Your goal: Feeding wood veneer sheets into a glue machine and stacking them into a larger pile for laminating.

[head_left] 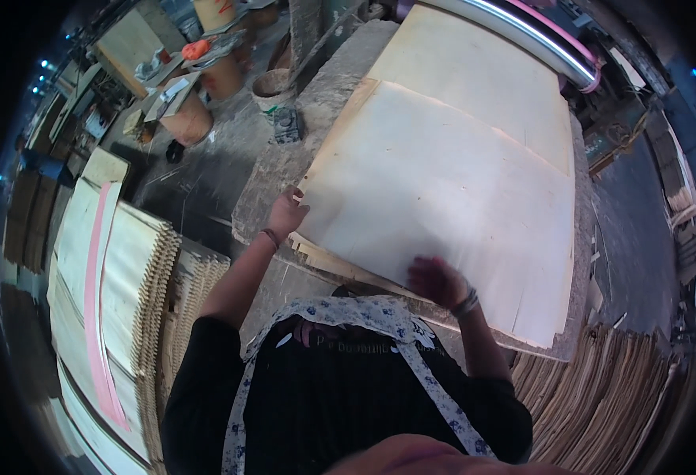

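A large pale wood veneer sheet (435,198) lies on the worktable in front of me, its front edge close to my body. My left hand (287,215) is at the sheet's left edge, with the thumb on the top side and the fingers curled at the rim. Over the sheet's front edge is my right hand (437,282), smeared by motion; whether it touches the wood I cannot tell. Another veneer sheet (467,59) lies beyond, meeting the near one along a ragged seam. More thin layers (340,264) stick out beneath the front left corner.
The far sheet reaches a shiny metal roller (522,28). Stacked veneer (118,269) with a pink strip stands at my left, another stack (601,396) at my right. A bucket (273,87) and a dark block (287,125) sit by the table's left side. Drums (188,119) stand farther back.
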`<state>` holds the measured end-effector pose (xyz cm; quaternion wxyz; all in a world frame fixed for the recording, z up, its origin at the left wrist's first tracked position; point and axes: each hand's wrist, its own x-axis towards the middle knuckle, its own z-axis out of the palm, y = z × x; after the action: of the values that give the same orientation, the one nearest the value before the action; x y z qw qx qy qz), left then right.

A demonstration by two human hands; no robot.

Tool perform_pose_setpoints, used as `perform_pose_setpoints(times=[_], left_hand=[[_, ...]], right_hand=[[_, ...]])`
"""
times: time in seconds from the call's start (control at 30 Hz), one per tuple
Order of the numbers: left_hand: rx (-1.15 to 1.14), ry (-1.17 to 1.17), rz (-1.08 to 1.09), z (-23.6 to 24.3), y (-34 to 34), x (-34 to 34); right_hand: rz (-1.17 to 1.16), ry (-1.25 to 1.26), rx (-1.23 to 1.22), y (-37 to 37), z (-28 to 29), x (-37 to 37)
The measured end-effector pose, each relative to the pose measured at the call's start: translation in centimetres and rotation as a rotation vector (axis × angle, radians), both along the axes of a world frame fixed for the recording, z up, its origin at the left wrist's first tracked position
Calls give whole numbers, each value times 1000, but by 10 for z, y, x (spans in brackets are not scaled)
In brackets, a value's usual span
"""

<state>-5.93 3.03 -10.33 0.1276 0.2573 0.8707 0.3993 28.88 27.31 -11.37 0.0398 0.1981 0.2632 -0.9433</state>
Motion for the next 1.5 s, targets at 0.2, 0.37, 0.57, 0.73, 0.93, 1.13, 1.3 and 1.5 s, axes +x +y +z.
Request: perform_pose_setpoints(times=[0.2, 0.37, 0.57, 0.73, 0.93, 1.13, 1.3, 1.5], left_hand=[[389, -290, -131, 55, 5, -3], [640, -425, -254, 79, 7, -13], [720, -451, -143, 58, -28, -36], [542, -437, 3, 9, -68, -41], [528, -555, 155, -7, -56, -32], [439, -554, 249, 0, -60, 0], [372, -448, 217, -29, -72, 4], [38, 40, 113, -73, -62, -2]], right_hand=[[33, -204, -123, -51, 2, 69], [-282, -212, -166, -64, 0, 81], [-501, -149, -154, -77, 14, 65], [-426, -19, -234, -75, 28, 63], [-413, -55, -183, -15, 16, 20], [-531, -135, -1, 99, -11, -46], [-491, -72, 25, 197, -17, -110], [-619, -68, 6, 194, -17, -151]])
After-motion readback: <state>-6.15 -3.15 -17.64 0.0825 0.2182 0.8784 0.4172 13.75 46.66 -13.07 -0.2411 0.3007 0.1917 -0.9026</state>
